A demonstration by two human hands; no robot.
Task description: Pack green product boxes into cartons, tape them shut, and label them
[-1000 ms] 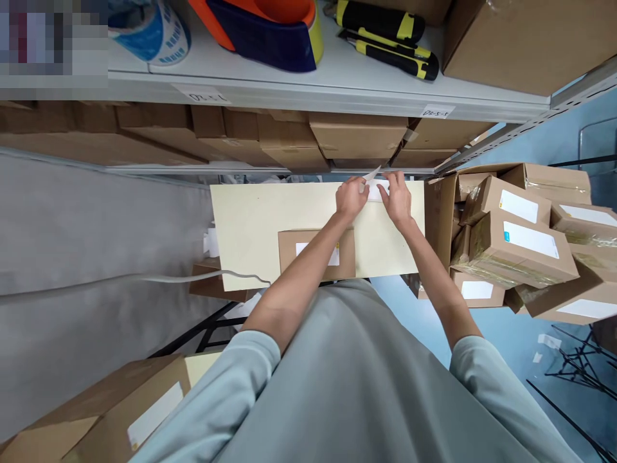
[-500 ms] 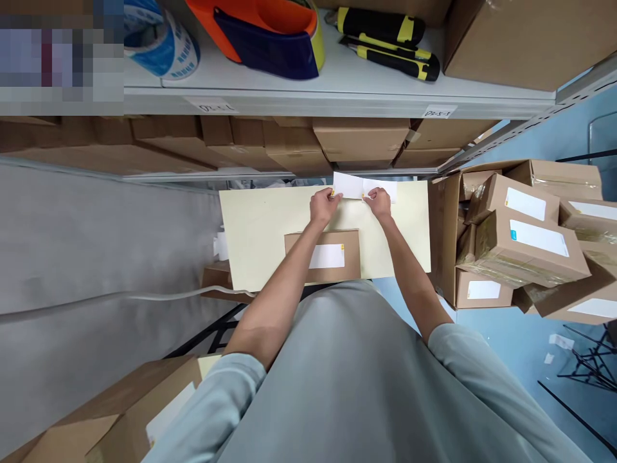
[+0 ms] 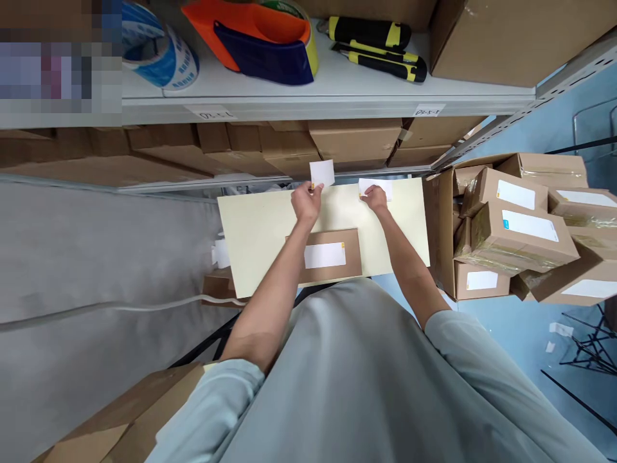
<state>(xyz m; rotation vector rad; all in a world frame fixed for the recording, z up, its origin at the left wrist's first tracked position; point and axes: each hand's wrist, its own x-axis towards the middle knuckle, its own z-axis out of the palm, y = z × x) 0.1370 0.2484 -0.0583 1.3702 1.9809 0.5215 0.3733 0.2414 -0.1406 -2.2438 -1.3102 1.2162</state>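
Between the fingers of my left hand [image 3: 306, 202] is a small white paper slip [image 3: 322, 173], raised over the back edge of the cream board [image 3: 255, 225]. My right hand [image 3: 375, 198] pinches a second white slip [image 3: 385, 187] at the board's back right. The two slips are apart. Nearer to me on the board lies a flat brown carton [image 3: 353, 251] with a white label [image 3: 324, 255], its left part hidden by my left forearm.
Labelled cartons [image 3: 525, 241] fill a large box [image 3: 441, 225] at the right. Above the board, a shelf [image 3: 270, 106] holds a tape dispenser [image 3: 265, 51], box cutters [image 3: 376, 48] and a blue-white tape roll [image 3: 178, 61]. A pale cable [image 3: 144, 307] runs along the left.
The slips, side by side before, are now separated. My left hand has moved left with one, while my right hand has stayed near the same place on the board with the other.
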